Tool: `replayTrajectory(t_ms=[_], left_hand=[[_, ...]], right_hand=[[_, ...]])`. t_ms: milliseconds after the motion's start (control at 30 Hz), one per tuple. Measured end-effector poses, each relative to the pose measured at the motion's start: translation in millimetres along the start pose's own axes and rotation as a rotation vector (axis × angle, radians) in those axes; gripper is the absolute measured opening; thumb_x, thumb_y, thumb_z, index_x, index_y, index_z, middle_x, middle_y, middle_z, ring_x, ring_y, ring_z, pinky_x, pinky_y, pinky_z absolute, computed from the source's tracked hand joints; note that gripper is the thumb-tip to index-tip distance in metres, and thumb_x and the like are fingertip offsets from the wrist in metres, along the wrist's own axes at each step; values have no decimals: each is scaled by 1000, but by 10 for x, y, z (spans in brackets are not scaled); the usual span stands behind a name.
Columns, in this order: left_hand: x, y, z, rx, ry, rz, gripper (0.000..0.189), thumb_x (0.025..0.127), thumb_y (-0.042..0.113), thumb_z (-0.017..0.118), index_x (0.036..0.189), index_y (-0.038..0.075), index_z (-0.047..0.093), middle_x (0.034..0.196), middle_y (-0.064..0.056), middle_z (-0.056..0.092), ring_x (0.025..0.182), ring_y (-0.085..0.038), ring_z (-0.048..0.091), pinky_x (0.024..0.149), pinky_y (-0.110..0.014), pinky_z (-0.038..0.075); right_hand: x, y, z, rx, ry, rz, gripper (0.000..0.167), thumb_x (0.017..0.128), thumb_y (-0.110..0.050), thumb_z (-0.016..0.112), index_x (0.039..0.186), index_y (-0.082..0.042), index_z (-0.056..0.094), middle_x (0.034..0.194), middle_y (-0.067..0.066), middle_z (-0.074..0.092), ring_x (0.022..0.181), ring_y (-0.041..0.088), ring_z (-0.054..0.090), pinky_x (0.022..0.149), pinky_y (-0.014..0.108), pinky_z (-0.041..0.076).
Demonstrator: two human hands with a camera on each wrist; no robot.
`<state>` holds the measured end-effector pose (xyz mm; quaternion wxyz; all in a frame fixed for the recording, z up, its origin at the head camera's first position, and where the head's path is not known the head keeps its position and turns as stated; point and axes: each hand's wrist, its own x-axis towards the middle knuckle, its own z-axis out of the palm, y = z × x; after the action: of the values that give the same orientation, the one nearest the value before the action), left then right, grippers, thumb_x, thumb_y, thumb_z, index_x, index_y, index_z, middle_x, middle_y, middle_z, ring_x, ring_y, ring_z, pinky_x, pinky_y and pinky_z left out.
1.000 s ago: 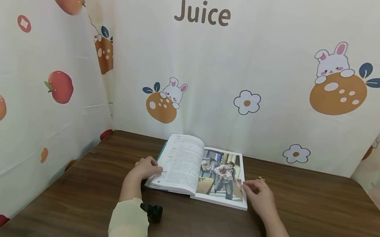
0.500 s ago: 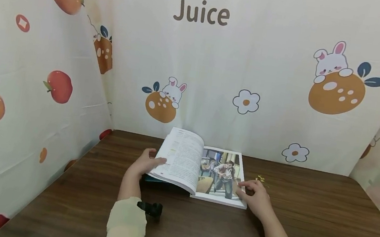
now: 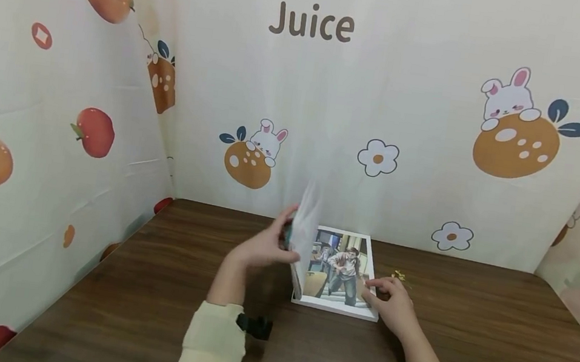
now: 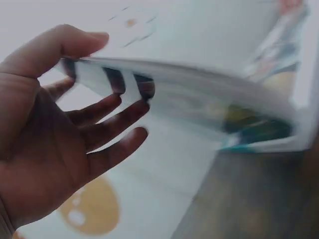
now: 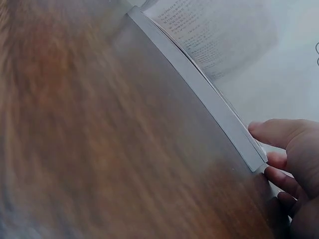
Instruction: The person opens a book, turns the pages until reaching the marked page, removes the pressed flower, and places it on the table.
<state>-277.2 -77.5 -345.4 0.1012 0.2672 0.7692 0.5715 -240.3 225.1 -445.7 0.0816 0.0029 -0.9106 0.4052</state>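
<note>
An open book (image 3: 334,306) lies on the table, its right page showing a picture of a running figure. The left half of the book (image 3: 303,244) stands nearly upright, blurred. My left hand (image 3: 264,248) holds that raised half by its outer edge. In the left wrist view, the thumb of my left hand (image 4: 45,114) is at the edge and the fingers touch the glossy cover (image 4: 179,107). My right hand (image 3: 394,308) holds the book's right edge; in the right wrist view, the thumb of my right hand (image 5: 294,149) rests on the page side and the other fingers curl beside the corner.
A small yellow object (image 3: 398,275) sits on the brown wooden table (image 3: 143,296) just behind my right hand. A white curtain (image 3: 418,88) printed with fruit, rabbits and flowers hangs behind the table and along both sides.
My left hand has lifted the left half of the book from lying flat to nearly upright, moving up and right. My right hand has shifted slightly left onto the right page.
</note>
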Motion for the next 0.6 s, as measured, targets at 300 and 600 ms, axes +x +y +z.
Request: replayTrajectory(t_ms=[300,600], left_hand=[[195,-147,446,266,-94,-74,108,73,10,72,148,26,-4,151,-13,11,132,-29,25,100,-45,31],[246,-264,667,547,-198,-201,100,71,18,78,148,27,15,152,-9,12,136,-29,20,96,-46,36]], right_hand=[[-5,16,-27,130,52,73,36,97,-27,48,120,0,54,116,21,54,108,34,49,88,49,38],[-2,-53,-65,216,107,104,58,100,-44,25,126,3,47,113,24,59,106,37,55,93,50,36]])
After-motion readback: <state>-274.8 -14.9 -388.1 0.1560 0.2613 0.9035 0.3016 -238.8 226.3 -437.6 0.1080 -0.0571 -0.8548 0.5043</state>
